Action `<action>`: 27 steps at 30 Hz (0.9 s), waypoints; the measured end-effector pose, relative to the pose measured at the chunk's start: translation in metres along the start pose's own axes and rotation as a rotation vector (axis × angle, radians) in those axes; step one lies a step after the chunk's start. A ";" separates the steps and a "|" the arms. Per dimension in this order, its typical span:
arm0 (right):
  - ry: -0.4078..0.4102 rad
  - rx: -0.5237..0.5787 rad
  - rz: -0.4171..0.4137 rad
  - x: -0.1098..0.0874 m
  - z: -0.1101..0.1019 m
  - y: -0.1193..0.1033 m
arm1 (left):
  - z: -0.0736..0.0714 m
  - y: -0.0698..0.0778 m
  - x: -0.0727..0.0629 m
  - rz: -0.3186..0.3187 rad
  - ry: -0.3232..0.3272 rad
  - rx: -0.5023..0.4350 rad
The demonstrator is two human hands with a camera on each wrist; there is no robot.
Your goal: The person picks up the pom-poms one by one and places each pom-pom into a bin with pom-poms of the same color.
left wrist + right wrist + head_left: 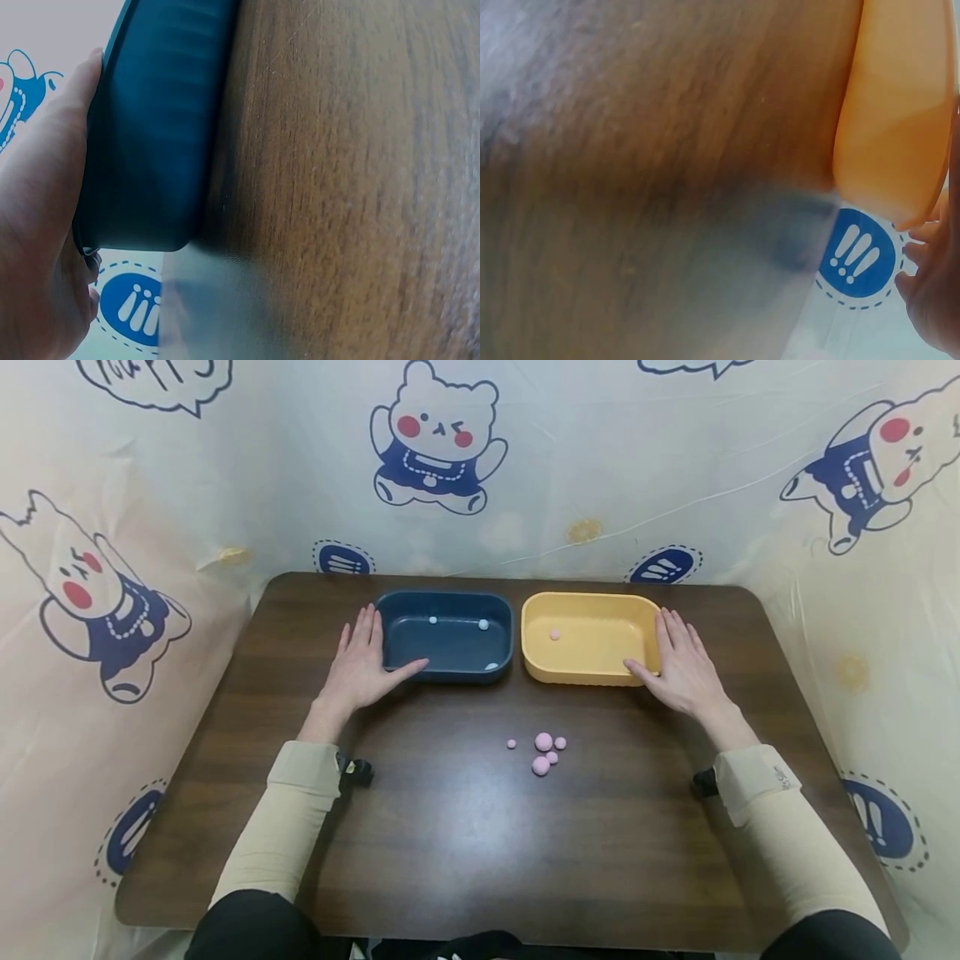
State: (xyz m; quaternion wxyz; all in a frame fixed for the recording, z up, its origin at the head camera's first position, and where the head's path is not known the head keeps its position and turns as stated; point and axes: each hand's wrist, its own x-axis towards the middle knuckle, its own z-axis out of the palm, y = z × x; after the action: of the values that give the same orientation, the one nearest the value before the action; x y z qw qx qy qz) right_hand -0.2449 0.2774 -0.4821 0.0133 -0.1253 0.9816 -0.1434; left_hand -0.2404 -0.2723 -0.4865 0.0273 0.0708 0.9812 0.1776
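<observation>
A dark blue tray (447,677) stands at the back of the table, with a few small pale blue balls (483,625) in it. My left hand (362,667) lies along its left end, fingers straight, the thumb reaching over the front rim. Beside it is a yellow tray (581,678) holding one small pink ball (555,634). Against that tray's right end rests my right hand (681,668), fingers extended and thumb across the front corner. Each wrist view shows the hand beside its tray's wall. Several pink balls (543,742) of different sizes lie on the table in front of the yellow tray.
The brown wooden table (450,860) has rounded corners. A printed curtain (555,460) with cartoon bears hangs behind it and along both sides. A narrow gap separates the two trays. Dark straps with small devices (360,772) sit at the wrists.
</observation>
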 end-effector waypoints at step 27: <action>-0.056 0.032 0.007 0.001 0.005 0.003 | -0.004 0.001 0.000 -0.004 -0.020 -0.054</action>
State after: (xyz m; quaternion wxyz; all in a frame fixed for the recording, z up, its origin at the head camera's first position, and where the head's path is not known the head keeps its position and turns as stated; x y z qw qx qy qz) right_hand -0.2459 0.2787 -0.4875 0.0430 -0.1258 0.9788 -0.1555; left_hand -0.2405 -0.2728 -0.4825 0.0392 0.0698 0.9758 0.2034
